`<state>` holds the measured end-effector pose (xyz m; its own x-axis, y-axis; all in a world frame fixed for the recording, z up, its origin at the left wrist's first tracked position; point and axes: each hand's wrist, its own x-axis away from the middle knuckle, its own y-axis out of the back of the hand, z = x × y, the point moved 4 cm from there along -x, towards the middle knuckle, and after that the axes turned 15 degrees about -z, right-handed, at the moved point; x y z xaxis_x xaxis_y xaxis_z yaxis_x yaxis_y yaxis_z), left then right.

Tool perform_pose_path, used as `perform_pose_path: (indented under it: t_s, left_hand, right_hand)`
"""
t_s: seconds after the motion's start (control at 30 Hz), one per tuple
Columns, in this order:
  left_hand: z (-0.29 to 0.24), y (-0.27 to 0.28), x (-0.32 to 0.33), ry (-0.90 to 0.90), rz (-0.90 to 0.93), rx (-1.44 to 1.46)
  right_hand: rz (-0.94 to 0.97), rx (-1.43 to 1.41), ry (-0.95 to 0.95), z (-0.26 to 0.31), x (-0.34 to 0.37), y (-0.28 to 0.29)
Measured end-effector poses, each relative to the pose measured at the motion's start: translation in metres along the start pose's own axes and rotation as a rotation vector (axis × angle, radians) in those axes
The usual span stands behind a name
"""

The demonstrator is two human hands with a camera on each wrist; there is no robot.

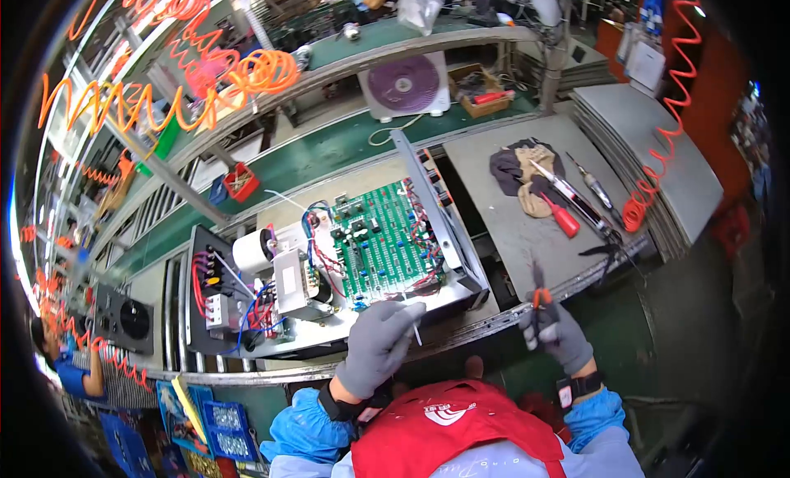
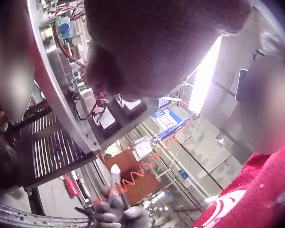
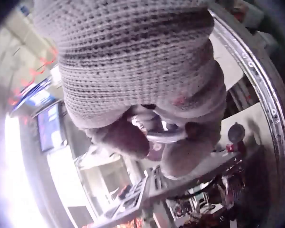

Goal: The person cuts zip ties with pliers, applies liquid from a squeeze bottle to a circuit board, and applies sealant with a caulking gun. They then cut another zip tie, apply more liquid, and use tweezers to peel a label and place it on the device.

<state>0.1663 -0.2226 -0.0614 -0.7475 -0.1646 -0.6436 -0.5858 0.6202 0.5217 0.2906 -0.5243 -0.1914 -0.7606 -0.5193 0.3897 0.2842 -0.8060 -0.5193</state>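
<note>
My gloved left hand [image 1: 378, 346] is at the front edge of an opened electronic unit, near its green circuit board [image 1: 383, 243]. Its fingers pinch a thin white strip [image 1: 418, 331] resembling a cable tie. To the right, my gloved right hand [image 1: 559, 336] grips orange-handled pliers [image 1: 540, 297], their dark tips pointing away from me over the bench edge. The left wrist view is largely filled by the dark left glove [image 2: 147, 42], with the right hand [image 2: 121, 214] below. In the right wrist view, curled glove fingers [image 3: 180, 156] wrap the tool, mostly hiding it.
Left of the board, the unit holds a transformer [image 1: 292, 285], a white cylinder [image 1: 251, 252] and bundled wires. A red-handled screwdriver [image 1: 564, 219] lies by a dark cloth [image 1: 514, 165] on the right. Stacked metal sheets [image 1: 650, 149] and a coiled orange hose [image 1: 675, 91] are beyond.
</note>
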Motion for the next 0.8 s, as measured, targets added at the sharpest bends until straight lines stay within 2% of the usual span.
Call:
perform_pose_path:
  t_s: [0.07,0.1,0.13,0.2,0.3,0.4,0.8]
  left_hand:
    - [0.002,0.004,0.006,-0.007,-0.022,0.012]
    - [0.007,0.005,0.011,-0.026,-0.033,0.024]
    - [0.01,0.006,0.016,-0.043,-0.047,0.035]
    - [0.012,0.007,0.021,-0.056,-0.073,0.067]
    - [0.012,0.012,0.023,-0.107,-0.111,0.083]
    - [0.01,0.015,0.022,-0.114,-0.109,0.111]
    - [0.01,0.019,0.019,-0.119,-0.114,0.122]
  right_hand:
    - [-0.114,0.547,0.14,0.008,0.036,-0.05]
    - [-0.053,0.865,0.482,0.025,0.048,-0.085]
    - [-0.14,1.12,0.626,0.027,0.056,-0.109]
    - [-0.231,1.419,0.902,0.017,0.057,-0.144]
    - [-0.28,1.591,0.99,-0.006,0.039,-0.166]
    - [-0.363,1.623,1.062,-0.014,0.035,-0.178]
    - [-0.458,1.576,1.084,-0.03,0.034,-0.186]
